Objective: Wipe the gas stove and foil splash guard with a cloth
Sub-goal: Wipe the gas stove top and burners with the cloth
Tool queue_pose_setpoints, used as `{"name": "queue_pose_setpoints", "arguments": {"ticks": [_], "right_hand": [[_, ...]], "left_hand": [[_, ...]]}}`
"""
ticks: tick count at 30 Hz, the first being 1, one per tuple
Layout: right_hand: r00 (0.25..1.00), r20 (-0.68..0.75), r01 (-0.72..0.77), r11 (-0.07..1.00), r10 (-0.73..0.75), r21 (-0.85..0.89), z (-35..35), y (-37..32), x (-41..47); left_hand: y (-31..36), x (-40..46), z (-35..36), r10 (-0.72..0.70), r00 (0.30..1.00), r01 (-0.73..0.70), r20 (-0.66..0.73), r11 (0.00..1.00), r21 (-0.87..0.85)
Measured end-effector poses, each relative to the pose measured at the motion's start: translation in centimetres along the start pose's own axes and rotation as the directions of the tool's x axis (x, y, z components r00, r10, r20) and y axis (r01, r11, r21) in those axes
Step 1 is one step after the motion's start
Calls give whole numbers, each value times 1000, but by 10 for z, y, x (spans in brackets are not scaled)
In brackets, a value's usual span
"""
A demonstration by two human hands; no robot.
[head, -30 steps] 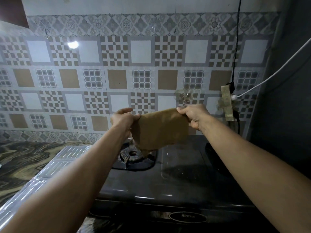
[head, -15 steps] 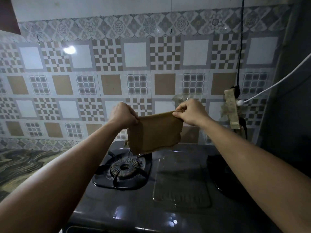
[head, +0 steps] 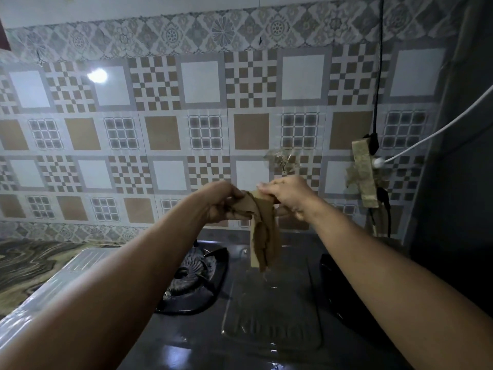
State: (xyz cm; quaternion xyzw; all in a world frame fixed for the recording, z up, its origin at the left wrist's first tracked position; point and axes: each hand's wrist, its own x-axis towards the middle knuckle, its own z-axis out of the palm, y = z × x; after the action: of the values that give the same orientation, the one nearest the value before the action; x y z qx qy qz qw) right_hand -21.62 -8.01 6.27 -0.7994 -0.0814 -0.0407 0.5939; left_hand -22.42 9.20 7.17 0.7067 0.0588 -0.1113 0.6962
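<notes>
A brown cloth hangs bunched in the air above the dark gas stove. My left hand and my right hand both grip its top, close together, and the rest droops down in folds. The left burner lies below my left forearm. My right forearm hides most of the right burner. A ribbed silvery foil splash guard lies flat at the stove's left side.
A patterned tile wall rises right behind the stove. A black cable, a white cable and a taped socket hang at the right. A marbled countertop lies to the left. A dark wall closes the right side.
My hands have come together, so the cloth that was stretched flat between them now hangs bunched. The view has moved closer to the wall.
</notes>
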Motion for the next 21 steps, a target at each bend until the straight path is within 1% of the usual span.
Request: {"name": "queue_pose_setpoints", "arguments": {"ticks": [2, 4, 6, 8, 9, 10, 11, 12, 13, 15, 16, 17, 18, 19, 20, 21], "right_hand": [[988, 137, -102, 979, 78, 177, 1, 7, -1], [960, 224, -230, 928, 168, 294, -4, 15, 1], [942, 265, -302, 863, 205, 405, -10, 23, 2], [936, 241, -349, 757, 256, 552, -13, 31, 5], [930, 204, -366, 724, 306, 585, -13, 35, 6], [917, 163, -389, 728, 364, 564, -12, 40, 6], [897, 136, -426, 746, 420, 511, -11, 48, 7], [876, 121, -466, 757, 466, 458, -9, 53, 7], [851, 157, -515, 734, 502, 443, -6, 59, 7], [807, 274, -582, 625, 524, 520, 1, 72, 13], [810, 291, -575, 587, 510, 570, 3, 77, 16], [821, 302, -553, 543, 485, 632, 5, 82, 20], [837, 296, -524, 517, 461, 677, 5, 86, 23], [860, 285, -480, 478, 424, 735, 5, 89, 26], [877, 235, -434, 481, 419, 762, 5, 89, 29], [893, 172, -389, 519, 416, 761, 4, 88, 30]], "left_hand": [[-2, 5, 9, 10, 999, -10, 35, 1000, -12], [-4, 6, 12, 12, 998, -13, 69, 1000, 9], [-8, 9, 12, 39, 998, -44, 56, 996, 84], [-12, 14, 12, 72, 997, -67, -43, 992, 106], [-13, 16, 13, 94, 991, -84, -91, 990, 112], [-13, 18, 14, 122, 986, -108, -117, 987, 119], [-12, 18, 17, 157, 981, -140, -114, 980, 143], [-10, 18, 20, 192, 978, -175, -87, 970, 170], [-9, 16, 24, 218, 975, -206, -37, 957, 206], [-8, 14, 33, 226, 967, -251, 117, 923, 290], [-9, 13, 36, 206, 958, -262, 199, 911, 319], [-11, 14, 37, 189, 951, -266, 247, 905, 331], [-14, 16, 36, 196, 949, -274, 249, 903, 332], [-17, 19, 32, 229, 952, -288, 201, 892, 349], [-21, 22, 26, 275, 953, -302, 124, 871, 387], [-26, 25, 18, 324, 945, -306, 37, 843, 442]]}}
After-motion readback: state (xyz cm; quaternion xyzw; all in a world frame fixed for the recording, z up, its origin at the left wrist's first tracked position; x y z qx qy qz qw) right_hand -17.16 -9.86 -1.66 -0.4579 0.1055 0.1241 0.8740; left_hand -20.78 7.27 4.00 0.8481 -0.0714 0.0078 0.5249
